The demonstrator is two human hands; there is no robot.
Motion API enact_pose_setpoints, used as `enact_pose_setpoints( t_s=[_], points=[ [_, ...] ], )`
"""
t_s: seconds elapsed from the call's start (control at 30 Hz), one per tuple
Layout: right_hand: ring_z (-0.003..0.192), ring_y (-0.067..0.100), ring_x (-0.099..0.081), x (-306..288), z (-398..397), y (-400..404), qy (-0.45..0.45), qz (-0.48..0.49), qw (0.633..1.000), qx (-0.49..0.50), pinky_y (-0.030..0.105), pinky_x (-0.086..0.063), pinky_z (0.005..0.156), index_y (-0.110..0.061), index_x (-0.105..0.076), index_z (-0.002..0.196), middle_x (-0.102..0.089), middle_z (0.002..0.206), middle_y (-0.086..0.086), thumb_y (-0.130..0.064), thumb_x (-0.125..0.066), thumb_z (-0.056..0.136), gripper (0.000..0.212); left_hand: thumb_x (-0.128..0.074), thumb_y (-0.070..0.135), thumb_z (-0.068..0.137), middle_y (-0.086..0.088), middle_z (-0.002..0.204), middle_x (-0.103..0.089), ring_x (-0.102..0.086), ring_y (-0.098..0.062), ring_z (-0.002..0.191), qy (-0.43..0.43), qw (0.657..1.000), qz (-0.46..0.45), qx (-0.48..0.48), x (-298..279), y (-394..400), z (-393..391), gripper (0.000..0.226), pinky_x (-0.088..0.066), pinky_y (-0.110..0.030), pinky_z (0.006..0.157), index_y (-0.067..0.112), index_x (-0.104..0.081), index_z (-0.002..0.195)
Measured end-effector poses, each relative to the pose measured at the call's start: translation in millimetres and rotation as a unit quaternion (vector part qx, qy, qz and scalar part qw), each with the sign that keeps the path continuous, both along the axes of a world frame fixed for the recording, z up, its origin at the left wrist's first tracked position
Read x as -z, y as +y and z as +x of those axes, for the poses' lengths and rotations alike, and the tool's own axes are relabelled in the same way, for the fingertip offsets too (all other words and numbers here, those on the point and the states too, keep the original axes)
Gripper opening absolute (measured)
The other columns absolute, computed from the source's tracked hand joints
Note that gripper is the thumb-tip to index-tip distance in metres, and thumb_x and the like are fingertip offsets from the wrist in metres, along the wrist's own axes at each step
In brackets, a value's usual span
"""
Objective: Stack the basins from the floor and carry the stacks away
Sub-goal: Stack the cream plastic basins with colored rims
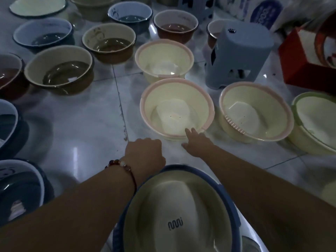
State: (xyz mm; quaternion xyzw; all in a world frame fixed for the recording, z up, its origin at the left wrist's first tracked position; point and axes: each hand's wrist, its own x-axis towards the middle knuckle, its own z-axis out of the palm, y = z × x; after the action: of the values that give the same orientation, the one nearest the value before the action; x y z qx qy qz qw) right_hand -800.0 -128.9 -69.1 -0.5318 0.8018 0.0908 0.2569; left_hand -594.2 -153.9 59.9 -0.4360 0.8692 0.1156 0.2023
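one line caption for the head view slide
Right hand reaches for a pink-rimmed basin on the floor; left hand hovers beside it.

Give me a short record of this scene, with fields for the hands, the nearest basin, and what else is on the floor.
left hand: fingers curled, holding nothing visible, above the floor tiles
right hand: fingers extended, reaching to the near rim of the pink-rimmed basin
nearest basin: blue-rimmed basin, between the forearms
also on floor: more pink-rimmed, brown and blue basins; a grey stool
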Motion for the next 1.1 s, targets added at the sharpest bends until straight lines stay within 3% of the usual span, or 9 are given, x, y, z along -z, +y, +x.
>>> enact_pose_setpoints(
  t_s=[0.2, 0.4, 0.53, 0.63, 0.7, 0.77, 0.9, 1.0, 1.1],
  points=[
    [0.144, 0.041, -0.021, 26.2, -0.4, -25.9, -0.017, 0.065, 0.998, 0.02, 0.054, -0.026, 0.115, -0.02, -0.014, 0.156, -0.017, 0.161, 0.01, -0.053, -0.032, 0.101, 0.066, -0.047, 0.037, 0.097, -0.001, 0.118, -0.059, -0.058, -0.022, 0.106, -0.021, 0.999, 0.023, 0.005, 7.0, 4.8, -14.2, 0.035, -0.036, -0.031, 0.08, 0.022, -0.053, 0.128],
    [0.119, 0.032, -0.045, 18.6, 3.2, -23.7, 0.027, 0.053, 0.998, 0.018, 0.045, -0.039, 0.101, -0.017, -0.055, 0.125, -0.054, 0.127, 0.01, -0.048, -0.029, 0.1, 0.048, -0.045, 0.039, 0.098, 0.001, 0.127, -0.058, -0.057, -0.021, 0.113, -0.053, 0.998, 0.042, -0.006, 7.7, 1.8, -7.4, 0.04, -0.038, -0.032, 0.082, 0.024, -0.05, 0.135],
    [0.126, 0.033, -0.038, 7.9, 0.6, -13.5, 0.037, -0.009, 0.987, 0.159, 0.049, -0.034, 0.105, -0.018, -0.047, 0.13, -0.038, 0.138, 0.008, -0.041, -0.043, 0.092, 0.044, -0.045, 0.039, 0.097, 0.002, 0.134, -0.057, -0.056, -0.02, 0.118, -0.067, 0.996, 0.051, -0.015, 7.0, 0.2, -1.5, 0.043, -0.035, -0.031, 0.082, 0.025, -0.049, 0.137],
    [0.125, 0.034, -0.044, 17.1, -19.3, -11.1, -0.086, -0.088, 0.895, 0.429, 0.047, -0.043, 0.101, -0.014, -0.03, 0.144, -0.033, 0.146, 0.01, -0.032, -0.061, 0.076, 0.077, -0.045, 0.04, 0.097, 0.002, 0.135, -0.056, -0.055, -0.021, 0.12, -0.068, 0.996, 0.05, -0.018, 6.3, -0.4, 1.0, 0.044, -0.035, -0.032, 0.082, 0.025, -0.048, 0.138],
    [0.125, 0.033, -0.047, 19.2, -31.3, -9.6, -0.253, -0.102, 0.752, 0.6, 0.045, -0.045, 0.101, -0.01, -0.027, 0.148, -0.038, 0.148, 0.01, -0.031, -0.069, 0.069, 0.091, -0.045, 0.04, 0.097, 0.002, 0.134, -0.056, -0.055, -0.021, 0.119, -0.069, 0.996, 0.052, -0.02, 6.7, -0.5, 2.5, 0.043, -0.037, -0.032, 0.083, 0.026, -0.048, 0.138],
    [0.132, 0.037, -0.042, 13.6, -32.3, -6.1, -0.366, -0.084, 0.64, 0.67, 0.05, -0.043, 0.103, -0.008, -0.025, 0.149, -0.037, 0.15, 0.013, -0.029, -0.067, 0.084, 0.08, -0.045, 0.041, 0.097, 0.002, 0.133, -0.057, -0.056, -0.021, 0.117, -0.071, 0.996, 0.053, -0.021, 8.2, -1.1, 5.0, 0.043, -0.038, -0.032, 0.082, 0.025, -0.048, 0.137],
    [0.115, 0.038, -0.057, 6.5, -28.6, -6.7, -0.452, -0.046, 0.582, 0.675, 0.054, -0.047, 0.092, -0.01, -0.035, 0.143, -0.053, 0.136, 0.018, -0.023, -0.066, 0.089, 0.064, -0.046, 0.039, 0.096, 0.002, 0.133, -0.057, -0.057, -0.021, 0.117, -0.08, 0.995, 0.057, -0.035, 9.2, -5.4, 11.6, 0.042, -0.043, -0.032, 0.088, 0.026, -0.049, 0.136],
    [0.091, 0.031, -0.065, -1.4, -22.1, -10.3, -0.446, -0.052, 0.579, 0.681, 0.046, -0.053, 0.074, -0.007, -0.05, 0.13, -0.064, 0.113, 0.013, -0.018, -0.07, 0.088, 0.048, -0.046, 0.037, 0.096, 0.002, 0.136, -0.056, -0.055, -0.021, 0.12, -0.088, 0.994, 0.056, -0.037, 8.2, -7.7, 14.4, 0.043, -0.044, -0.034, 0.091, 0.025, -0.049, 0.137],
    [0.084, 0.023, -0.066, -17.4, -14.2, -11.9, -0.463, -0.059, 0.577, 0.67, 0.038, -0.054, 0.068, -0.007, -0.059, 0.121, -0.068, 0.099, 0.009, -0.017, -0.068, 0.09, 0.034, -0.044, 0.04, 0.098, 0.002, 0.139, -0.054, -0.053, -0.02, 0.123, -0.095, 0.993, 0.058, -0.031, 5.9, -8.3, 20.6, 0.044, -0.043, -0.035, 0.096, 0.026, -0.045, 0.14]
  ],
)
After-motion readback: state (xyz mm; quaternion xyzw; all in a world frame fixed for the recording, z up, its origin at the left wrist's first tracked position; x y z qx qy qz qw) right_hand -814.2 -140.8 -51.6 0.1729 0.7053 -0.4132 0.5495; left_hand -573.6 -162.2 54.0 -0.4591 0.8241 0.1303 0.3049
